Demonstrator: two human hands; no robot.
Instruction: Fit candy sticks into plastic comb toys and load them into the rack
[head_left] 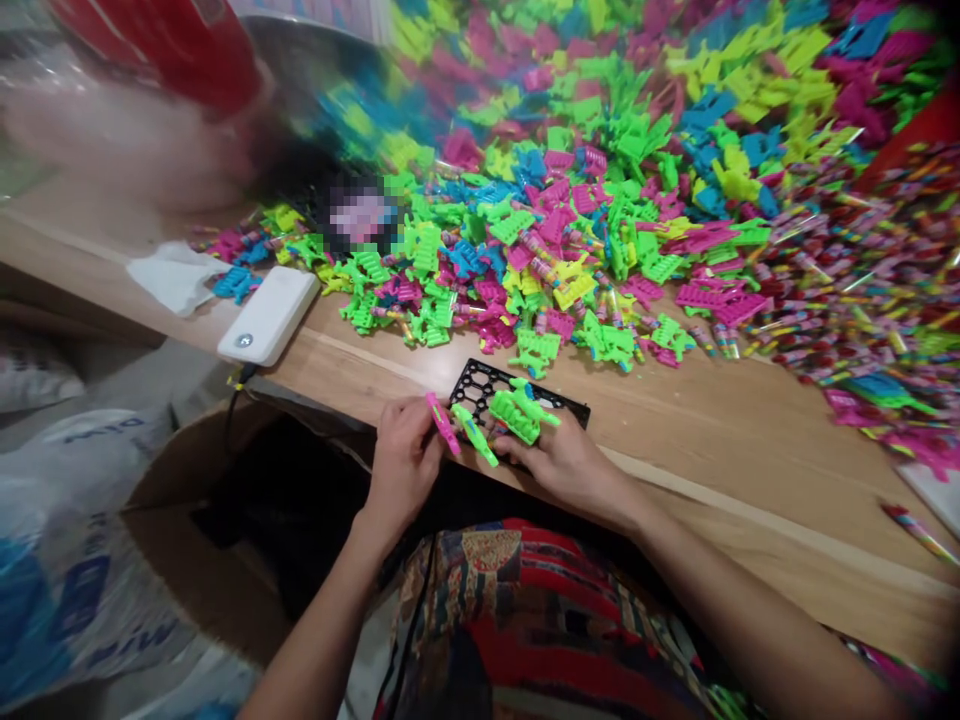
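Note:
My left hand (403, 447) is at the front edge of the wooden table, its fingers closed on a pink plastic piece (442, 424). My right hand (564, 460) has its fingers around a bright green slotted plastic piece (517, 416). Between the two hands is a second, narrow green piece (474, 435) with a bit of blue on it; I cannot tell which hand, if either, supports it. Under the hands lies a black tray with a pattern of holes (474, 380), partly covered by them.
A large heap of pink, green, blue and yellow plastic pieces (525, 220) covers the back of the table (675, 430). Small wrapped tubes (840, 270) are piled at right. A white power bank (271, 315) with a cable lies at left, near an open cardboard box (180, 530).

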